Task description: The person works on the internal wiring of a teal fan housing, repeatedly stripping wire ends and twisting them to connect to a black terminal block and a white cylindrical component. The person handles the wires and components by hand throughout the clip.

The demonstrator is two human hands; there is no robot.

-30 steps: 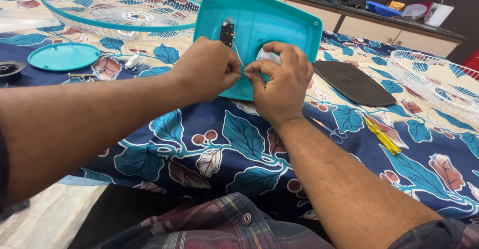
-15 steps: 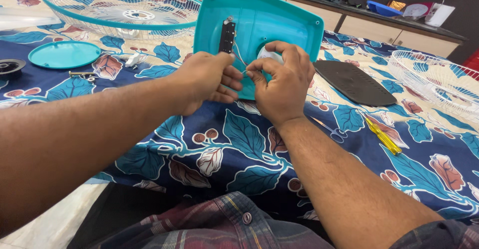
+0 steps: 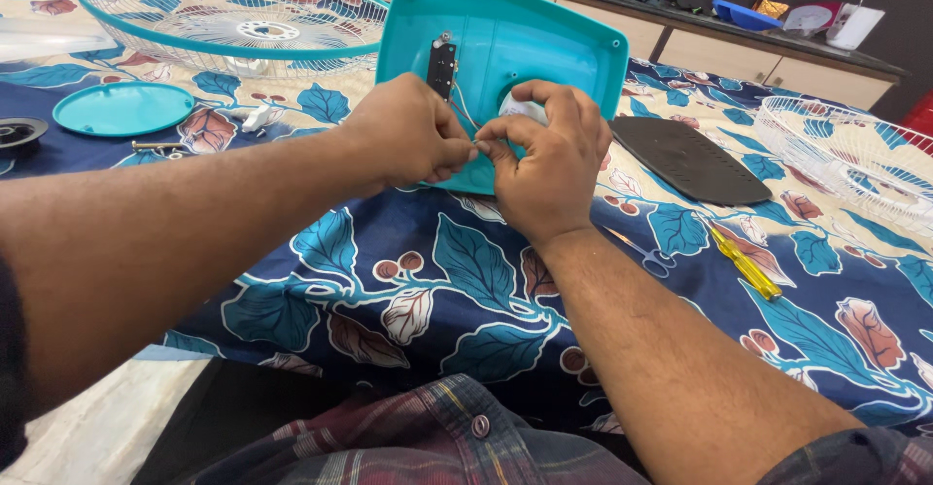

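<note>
A teal plastic fan base cover [image 3: 544, 43] lies on the floral tablecloth, its hollow side up. A small black switch block [image 3: 442, 65] is fixed inside it, with thin white wires [image 3: 465, 116] running down from it. My left hand [image 3: 408, 135] and my right hand [image 3: 544, 159] meet over the cover's near edge, fingertips pinched together on the wire ends. A white round part [image 3: 520, 108] shows just behind my right fingers. What lies under my palms is hidden.
A teal-rimmed wire fan guard [image 3: 233, 18] lies at the back left, a teal round cap [image 3: 121, 108] nearer. A black plate [image 3: 690, 159] and a yellow screwdriver [image 3: 743, 263] lie to the right, with a white wire guard [image 3: 855, 155] beyond. A cabinet stands behind.
My hands stay pinched at the same spot over the cover; the fingers have shifted only slightly on the wires. The head view has moved a little.
</note>
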